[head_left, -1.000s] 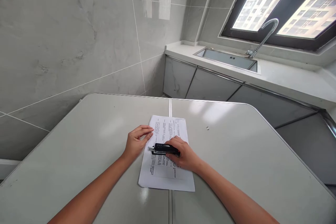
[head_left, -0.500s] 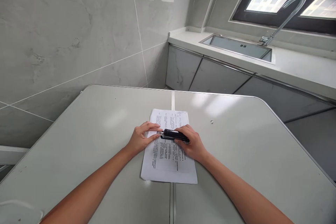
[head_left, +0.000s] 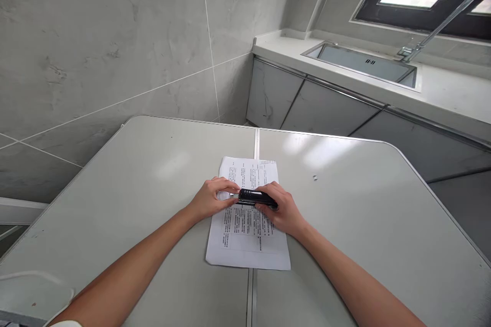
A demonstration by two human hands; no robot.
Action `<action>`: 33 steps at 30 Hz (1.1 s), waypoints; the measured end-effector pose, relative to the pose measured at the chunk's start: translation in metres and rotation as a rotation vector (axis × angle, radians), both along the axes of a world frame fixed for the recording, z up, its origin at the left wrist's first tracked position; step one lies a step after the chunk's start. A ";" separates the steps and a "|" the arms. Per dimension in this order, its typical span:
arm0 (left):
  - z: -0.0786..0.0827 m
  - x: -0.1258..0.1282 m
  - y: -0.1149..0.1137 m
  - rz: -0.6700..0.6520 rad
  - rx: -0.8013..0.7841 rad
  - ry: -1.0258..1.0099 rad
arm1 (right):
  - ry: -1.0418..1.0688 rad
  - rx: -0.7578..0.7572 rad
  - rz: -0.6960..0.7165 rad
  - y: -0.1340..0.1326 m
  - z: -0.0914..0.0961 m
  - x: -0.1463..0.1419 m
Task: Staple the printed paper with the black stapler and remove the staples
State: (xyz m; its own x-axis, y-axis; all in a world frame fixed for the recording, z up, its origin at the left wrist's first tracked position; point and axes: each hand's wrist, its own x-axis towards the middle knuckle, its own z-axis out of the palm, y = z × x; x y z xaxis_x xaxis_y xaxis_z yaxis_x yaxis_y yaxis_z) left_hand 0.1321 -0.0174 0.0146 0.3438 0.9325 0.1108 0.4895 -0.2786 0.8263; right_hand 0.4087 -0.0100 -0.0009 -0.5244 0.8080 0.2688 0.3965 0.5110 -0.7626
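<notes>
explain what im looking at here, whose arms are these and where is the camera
There is no machine here. The picture comes from a camera worn on a person's head, looking forward and down, so the two bare arms coming in from the bottom are that person's own.

They work at a pale grey table. On it lies a printed sheet of paper, and a tiny loose bit sits off to the right.

The right hand grips what looks like a small black stapler lying across the sheet. The left hand rests on the sheet's left side, its fingertips at the stapler's metal tip.

Behind the table are a tiled wall, a counter with a sink and a tap.
</notes>
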 end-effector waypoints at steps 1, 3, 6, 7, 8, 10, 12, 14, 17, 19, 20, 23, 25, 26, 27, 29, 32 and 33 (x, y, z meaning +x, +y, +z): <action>-0.001 0.000 0.000 -0.002 0.018 0.008 | -0.001 -0.002 0.000 0.000 0.000 0.000; -0.003 0.000 0.001 -0.013 0.057 0.007 | 0.000 -0.007 0.002 0.000 0.001 0.000; -0.007 0.000 0.002 -0.036 0.098 -0.010 | 0.003 -0.009 0.006 0.000 0.002 -0.001; -0.008 0.001 0.003 -0.043 0.107 -0.018 | 0.005 -0.009 0.006 0.000 0.002 -0.001; -0.009 0.001 0.003 -0.046 0.115 -0.027 | 0.007 -0.009 0.005 0.000 0.002 -0.001; -0.010 0.000 0.002 -0.049 0.131 -0.042 | 0.009 -0.009 0.002 0.000 0.002 0.000; -0.010 -0.004 0.002 -0.058 0.159 -0.048 | 0.008 -0.009 0.000 0.000 0.002 -0.001; -0.010 -0.011 0.003 -0.086 0.194 -0.033 | 0.004 -0.013 0.000 0.000 0.002 -0.001; -0.008 -0.024 0.008 -0.180 0.241 0.013 | 0.009 -0.013 0.000 0.000 0.002 -0.001; -0.007 -0.029 0.011 -0.237 0.264 0.036 | 0.017 -0.009 -0.003 0.001 0.001 0.000; -0.007 -0.030 0.012 -0.258 0.279 0.047 | 0.022 0.002 -0.002 0.001 0.001 0.000; -0.006 -0.025 0.008 -0.274 0.332 0.073 | 0.034 0.081 0.040 -0.002 0.003 -0.001; -0.006 -0.018 0.003 -0.228 0.321 0.075 | 0.064 0.119 0.086 -0.006 0.006 -0.004; -0.005 -0.014 -0.001 -0.185 0.296 0.068 | 0.090 0.122 0.094 -0.009 0.008 -0.006; -0.005 -0.011 -0.003 -0.136 0.271 0.057 | 0.117 0.117 0.091 -0.011 0.010 -0.008; -0.003 -0.007 -0.007 -0.077 0.248 0.032 | 0.151 0.116 0.072 -0.016 0.013 -0.012; -0.002 -0.004 -0.008 -0.121 0.251 0.024 | 0.131 0.131 0.072 -0.016 0.014 -0.014; -0.001 -0.004 -0.007 -0.121 0.234 0.032 | 0.118 0.124 0.076 -0.015 0.014 -0.013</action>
